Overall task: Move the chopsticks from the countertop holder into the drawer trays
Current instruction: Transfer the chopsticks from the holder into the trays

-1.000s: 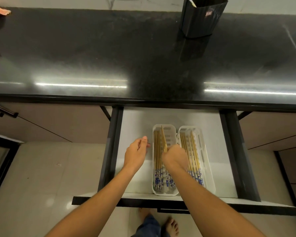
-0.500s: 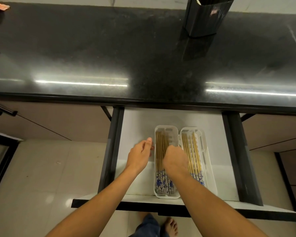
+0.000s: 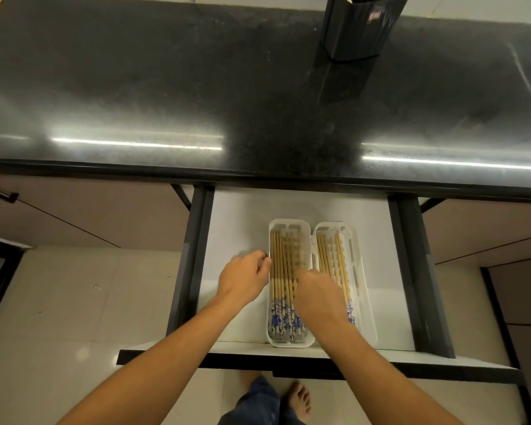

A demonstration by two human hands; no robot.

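Just stowed chopsticks (image 3: 278,265) flat in left tray (image 3: 288,343); can't tell right hand's (image 3: 316,294) grip, left hand (image 3: 244,277) slack at tray's 9 o'clock

No text can be read. A small reddish label (image 3: 374,16) sits on the front of the black chopstick holder (image 3: 354,35) on the dark countertop (image 3: 166,87); its print is too small and blurred to make out.
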